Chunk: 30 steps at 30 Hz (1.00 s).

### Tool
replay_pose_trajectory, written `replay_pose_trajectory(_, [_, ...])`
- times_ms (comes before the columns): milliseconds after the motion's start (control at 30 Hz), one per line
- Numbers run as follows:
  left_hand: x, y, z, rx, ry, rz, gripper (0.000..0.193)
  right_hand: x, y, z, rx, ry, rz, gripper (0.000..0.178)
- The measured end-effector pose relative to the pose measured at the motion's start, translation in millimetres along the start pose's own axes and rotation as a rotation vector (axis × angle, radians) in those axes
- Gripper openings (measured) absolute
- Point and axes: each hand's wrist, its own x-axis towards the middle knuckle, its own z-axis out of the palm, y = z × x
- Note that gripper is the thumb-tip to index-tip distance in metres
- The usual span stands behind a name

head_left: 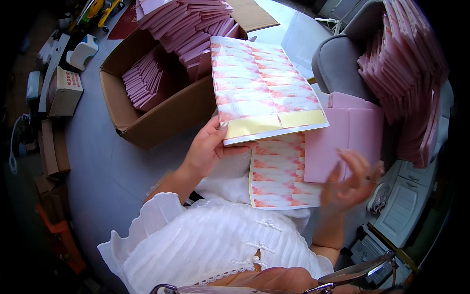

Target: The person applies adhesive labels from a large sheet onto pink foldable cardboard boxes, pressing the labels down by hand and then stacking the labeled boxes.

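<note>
Pink card packet lies just beyond the right hand, the nearer one, loosely open and blurred; contact I cannot tell. Leftward, the left hand pinches a sticker sheet by its near-left corner, long axis pointing away.

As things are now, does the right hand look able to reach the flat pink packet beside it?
Probably yes: the right hand seems empty and is close to the pink packet; the label sheet in the left hand hides only its upper left corner.
</note>
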Motion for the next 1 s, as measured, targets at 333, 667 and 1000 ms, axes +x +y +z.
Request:
replay_pose_trajectory(333, [-13.1,-19.5,-11.3,0.070,0.137,0.162,0.020,8.9,-48.5,138.8,0.423,-0.374,-0.043,0.072])
replay_pose_trajectory(667, [-12.1,-17.3,-19.9,0.307,0.110,0.406,0.015,21.9,-61.9,136.2,0.283,-0.409,-0.291,0.076])
replay_pose_trajectory(1000, [-7.8,1.0,-21.7,0.625,0.074,0.573,0.010,25.8,-66.4,130.7,0.428,-0.355,-0.193,0.064])
